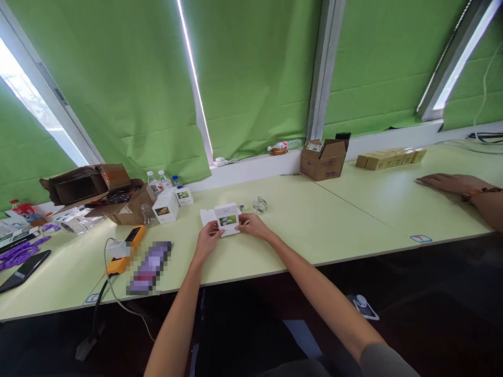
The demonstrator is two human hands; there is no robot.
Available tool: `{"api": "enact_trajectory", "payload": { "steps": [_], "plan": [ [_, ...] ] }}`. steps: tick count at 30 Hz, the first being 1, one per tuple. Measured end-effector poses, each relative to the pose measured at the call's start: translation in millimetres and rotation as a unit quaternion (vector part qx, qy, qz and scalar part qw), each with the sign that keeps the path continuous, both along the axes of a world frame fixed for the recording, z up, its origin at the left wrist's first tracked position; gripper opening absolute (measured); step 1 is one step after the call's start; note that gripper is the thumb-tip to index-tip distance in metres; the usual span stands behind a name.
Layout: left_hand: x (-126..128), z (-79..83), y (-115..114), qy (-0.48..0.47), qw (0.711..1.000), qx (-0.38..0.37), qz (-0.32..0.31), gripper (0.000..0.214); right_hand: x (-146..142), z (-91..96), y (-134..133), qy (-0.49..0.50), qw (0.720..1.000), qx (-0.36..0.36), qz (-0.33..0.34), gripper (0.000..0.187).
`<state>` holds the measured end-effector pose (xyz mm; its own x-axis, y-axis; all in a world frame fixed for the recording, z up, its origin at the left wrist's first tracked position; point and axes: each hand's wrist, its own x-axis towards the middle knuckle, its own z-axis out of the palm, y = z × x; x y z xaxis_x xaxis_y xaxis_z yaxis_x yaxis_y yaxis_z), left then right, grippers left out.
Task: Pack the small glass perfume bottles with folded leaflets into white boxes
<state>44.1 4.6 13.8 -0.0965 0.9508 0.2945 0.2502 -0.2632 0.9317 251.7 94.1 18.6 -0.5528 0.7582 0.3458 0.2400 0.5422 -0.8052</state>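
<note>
Between my two hands is a small white carton [228,221] with a picture of white flowers on its front and its flaps open. My left hand [208,239] grips its left side, fingers bent around the lower edge. On the right side, my right hand [253,226] pinches the carton near its edge. Just behind my right hand lies a clear glass piece [260,204], round in outline. A small silvery cap-like item [242,208] stands next to it, partly hidden by the carton.
White cartons [165,206] stand to the left, near an open brown box [135,204] and plastic bottles. A phone [150,267] and an orange power strip [128,250] lie nearer. Another cardboard box [324,159] and yellowish boxes [389,158] stand right. Another person's hand [451,183] rests far right.
</note>
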Motion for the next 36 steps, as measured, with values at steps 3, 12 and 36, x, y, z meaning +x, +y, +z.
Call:
{"api": "enact_trajectory", "payload": {
  "steps": [3,12,36],
  "plan": [
    [0.2,0.9,-0.9,0.000,1.000,-0.011,-0.012,0.045,0.1,1.7,-1.4,-0.013,1.000,-0.011,0.010,0.028],
    [0.7,1.1,-1.0,-0.001,1.000,-0.009,-0.010,0.045,0.4,0.4,-1.7,-0.023,1.000,-0.011,0.017,0.028],
    [10.2,4.0,-4.6,0.041,0.996,0.063,0.044,0.076,-5.6,17.1,-22.0,0.062,0.983,-0.127,0.114,0.054]
  ]
}}
